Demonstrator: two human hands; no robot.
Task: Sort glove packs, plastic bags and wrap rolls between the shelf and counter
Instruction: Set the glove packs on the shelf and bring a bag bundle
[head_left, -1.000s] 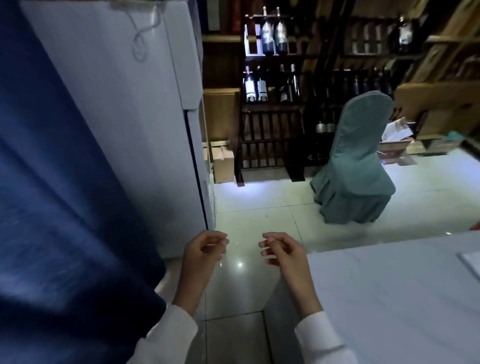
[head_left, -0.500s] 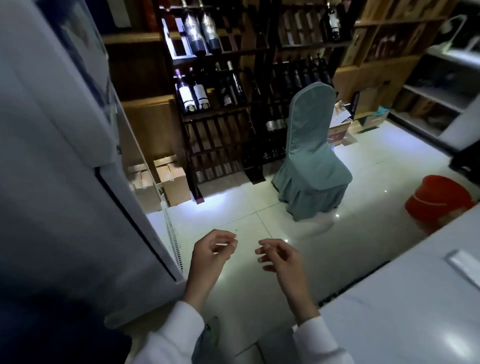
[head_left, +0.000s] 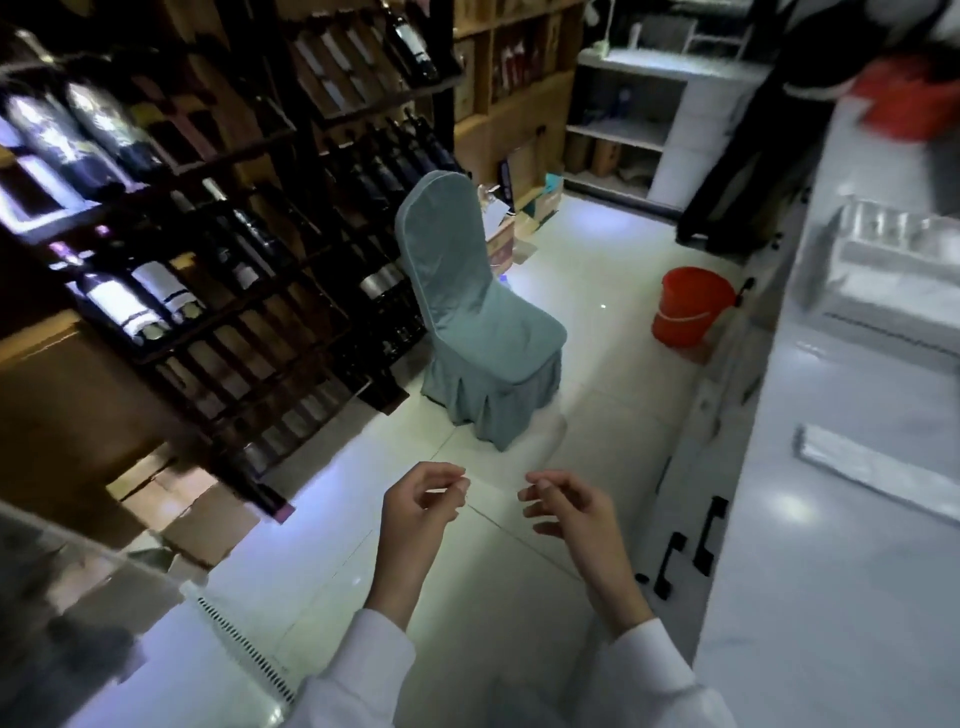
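Wrap roll (head_left: 878, 470), flat and silvery, lies on our counter (head_left: 831, 597); our left hand (head_left: 418, 512) and right hand (head_left: 574, 514) hang loosely curled, holding nothing.

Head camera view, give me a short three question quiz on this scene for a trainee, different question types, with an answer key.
1. True or false: the left hand is holding a wrap roll.
2. Multiple choice: where is the orange bucket? A) on the counter B) on the floor beside the counter C) on the covered chair
3. Fill in: the flat silvery pack lies on the ____.

Key
1. False: both it and the right hand hang loosely curled over the floor and hold nothing.
2. B
3. counter
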